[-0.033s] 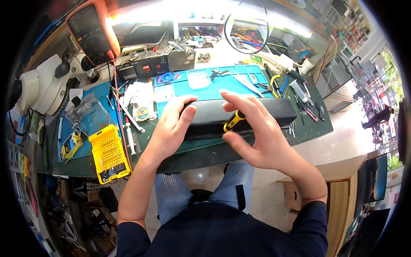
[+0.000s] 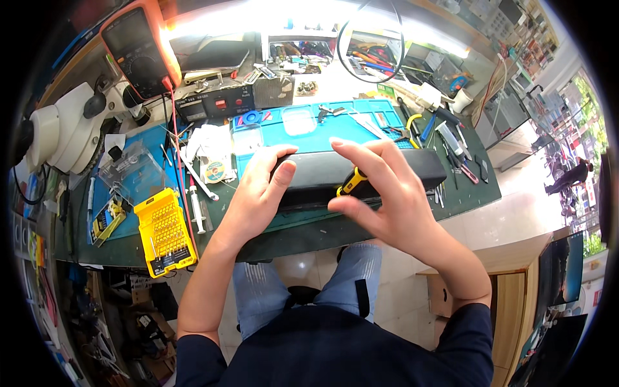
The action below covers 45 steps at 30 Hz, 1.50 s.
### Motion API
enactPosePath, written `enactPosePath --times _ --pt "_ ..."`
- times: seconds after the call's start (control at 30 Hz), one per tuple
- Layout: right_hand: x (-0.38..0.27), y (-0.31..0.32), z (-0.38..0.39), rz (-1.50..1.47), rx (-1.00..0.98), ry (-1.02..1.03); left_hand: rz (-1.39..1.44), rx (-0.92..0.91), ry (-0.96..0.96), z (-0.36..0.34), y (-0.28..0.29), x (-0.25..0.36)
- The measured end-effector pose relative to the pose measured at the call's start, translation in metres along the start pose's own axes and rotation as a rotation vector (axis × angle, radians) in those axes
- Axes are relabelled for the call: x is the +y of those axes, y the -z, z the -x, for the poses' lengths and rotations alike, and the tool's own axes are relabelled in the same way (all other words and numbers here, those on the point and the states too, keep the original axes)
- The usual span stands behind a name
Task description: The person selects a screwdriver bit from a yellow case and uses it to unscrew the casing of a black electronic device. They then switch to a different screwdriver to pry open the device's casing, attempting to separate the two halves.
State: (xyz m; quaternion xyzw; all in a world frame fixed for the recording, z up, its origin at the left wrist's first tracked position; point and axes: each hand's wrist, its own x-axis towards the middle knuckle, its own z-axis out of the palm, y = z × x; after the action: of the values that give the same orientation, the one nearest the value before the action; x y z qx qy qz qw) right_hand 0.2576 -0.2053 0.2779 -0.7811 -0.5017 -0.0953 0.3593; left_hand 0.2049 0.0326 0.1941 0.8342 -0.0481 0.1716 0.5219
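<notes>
In the head view, the left hand (image 2: 258, 193) lies on the left end of a long black box (image 2: 387, 169) that sits across the front of the workbench. Its fingers are spread flat over the top, and the thumb presses against the near side, so the hand steadies the box rather than closing around it. The right hand (image 2: 387, 193) hovers over the middle of the box with the fingers loosely curled and fanned. It pinches a screwdriver (image 2: 351, 183) with a yellow and black handle between thumb and fingers, and the handle points down toward the front edge of the box.

The box rests on a blue work mat (image 2: 309, 132), which lies on a dark green bench top (image 2: 303, 235). To the left stand a yellow bit case (image 2: 166, 231), a white syringe (image 2: 197, 218) and a clear plastic box (image 2: 134, 169). Pliers and other hand tools (image 2: 445, 138) lie scattered to the right of the black box. At the back left stands an orange multimeter (image 2: 138, 48), and beside it a white microscope (image 2: 61, 126). A black cable loop (image 2: 371, 39) hangs at the back under bright light. The person's knees in blue jeans (image 2: 309, 284) show below the bench edge, above a pale tiled floor (image 2: 509, 219).
</notes>
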Motion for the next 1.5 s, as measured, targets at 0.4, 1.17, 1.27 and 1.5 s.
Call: enactPosePath --times 0.4,1.17,1.27,1.5 --pt "0.006 0.001 0.0 -0.078 -0.023 0.013 -0.004 -0.01 0.026 0.001 0.001 0.002" --pt "0.008 -0.002 -0.002 -0.068 0.044 0.055 0.027 0.0 0.041 0.0 0.0 -0.001" --pt "0.011 -0.003 0.0 -0.078 0.039 0.03 0.013 0.006 0.023 -0.001 0.0 -0.002" --pt "0.007 -0.003 0.001 0.022 0.046 0.025 0.006 0.007 0.021 0.0 0.0 -0.001"
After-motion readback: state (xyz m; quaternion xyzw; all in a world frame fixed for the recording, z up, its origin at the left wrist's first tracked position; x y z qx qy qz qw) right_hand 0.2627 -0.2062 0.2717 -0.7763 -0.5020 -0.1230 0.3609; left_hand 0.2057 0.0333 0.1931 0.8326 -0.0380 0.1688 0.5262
